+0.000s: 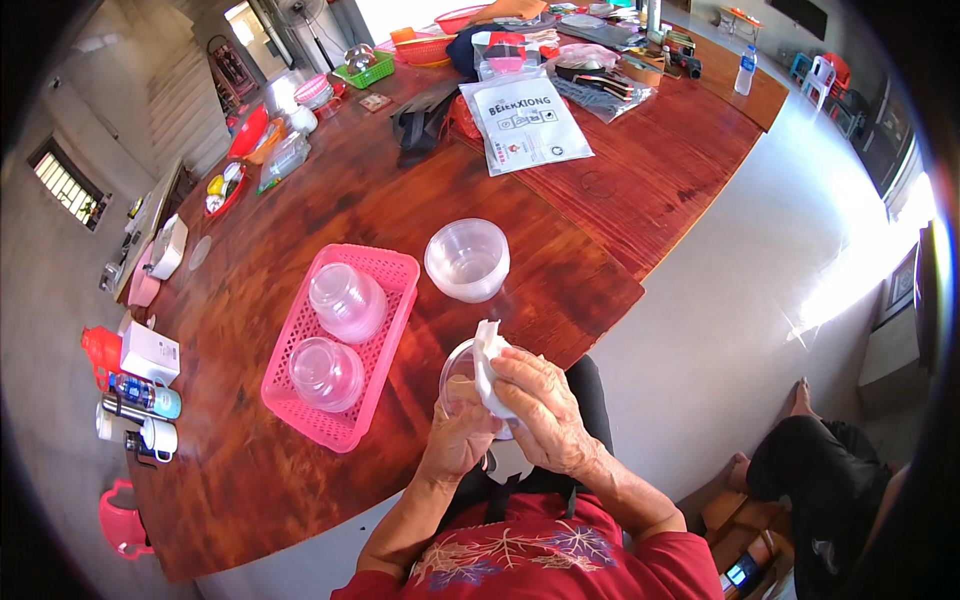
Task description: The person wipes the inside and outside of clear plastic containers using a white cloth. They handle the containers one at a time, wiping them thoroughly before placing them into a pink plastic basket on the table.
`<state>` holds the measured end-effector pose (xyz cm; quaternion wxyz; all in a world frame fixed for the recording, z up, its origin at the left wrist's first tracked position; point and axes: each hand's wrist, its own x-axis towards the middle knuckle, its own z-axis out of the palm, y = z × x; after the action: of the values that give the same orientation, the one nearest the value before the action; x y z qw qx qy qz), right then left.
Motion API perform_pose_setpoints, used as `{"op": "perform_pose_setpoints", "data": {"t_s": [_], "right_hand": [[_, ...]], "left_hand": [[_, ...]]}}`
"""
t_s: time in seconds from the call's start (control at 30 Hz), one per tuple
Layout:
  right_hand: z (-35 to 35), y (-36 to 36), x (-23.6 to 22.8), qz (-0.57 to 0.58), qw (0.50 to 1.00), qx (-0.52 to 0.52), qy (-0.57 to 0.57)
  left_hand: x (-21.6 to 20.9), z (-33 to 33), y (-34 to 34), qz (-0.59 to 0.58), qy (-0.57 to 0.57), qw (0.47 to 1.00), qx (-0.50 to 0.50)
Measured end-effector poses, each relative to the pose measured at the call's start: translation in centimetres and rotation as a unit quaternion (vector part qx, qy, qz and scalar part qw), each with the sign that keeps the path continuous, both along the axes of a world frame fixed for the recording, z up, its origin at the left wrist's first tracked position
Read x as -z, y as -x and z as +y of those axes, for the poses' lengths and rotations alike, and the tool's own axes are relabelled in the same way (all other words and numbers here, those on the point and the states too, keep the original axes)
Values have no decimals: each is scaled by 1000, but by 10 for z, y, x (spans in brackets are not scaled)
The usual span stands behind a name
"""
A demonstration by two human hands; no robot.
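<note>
Close to my body, my left hand [458,435] is wrapped round a clear plastic bowl [457,366], held tilted over the table's near edge. My right hand [545,408] grips a folded white tissue [488,362] against the bowl's right side. Just beyond my hands stands a stack of clear bowls [467,260], open side up. To the left, a pink plastic basket [345,430] holds two upside-down stacks of clear bowls, a far stack [348,300] and a near stack [326,373]. My fingers hide part of the held bowl.
The reddish wooden table [230,480] carries a white printed bag [527,125] and a green basket [366,70] farther off. Mugs and a blue bottle [135,388] stand along its left side. A water bottle [745,70] stands far right. Another person's legs [815,475] show at lower right.
</note>
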<state>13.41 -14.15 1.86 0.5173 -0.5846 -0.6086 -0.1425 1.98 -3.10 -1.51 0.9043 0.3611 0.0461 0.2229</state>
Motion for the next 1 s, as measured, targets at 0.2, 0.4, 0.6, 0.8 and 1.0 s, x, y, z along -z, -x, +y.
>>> {"op": "perform_pose_setpoints", "data": {"t_s": [0.2,0.4,0.6,0.8,1.0], "right_hand": [[-3,2,5,-40,999,11,-3],[-17,0,3,141,985,-2,103],[-7,21,-10,80,997,-12,-7],[-3,4,-3,135,989,33,54],[-5,5,8,163,979,94,81]], "left_hand": [[3,2,1,10,9,1000,12],[-12,2,2,-7,46,998,-42],[-1,5,1,-7,9,999,-52],[-9,-5,5,-29,10,998,-58],[-14,-5,3,0,22,999,-45]]}}
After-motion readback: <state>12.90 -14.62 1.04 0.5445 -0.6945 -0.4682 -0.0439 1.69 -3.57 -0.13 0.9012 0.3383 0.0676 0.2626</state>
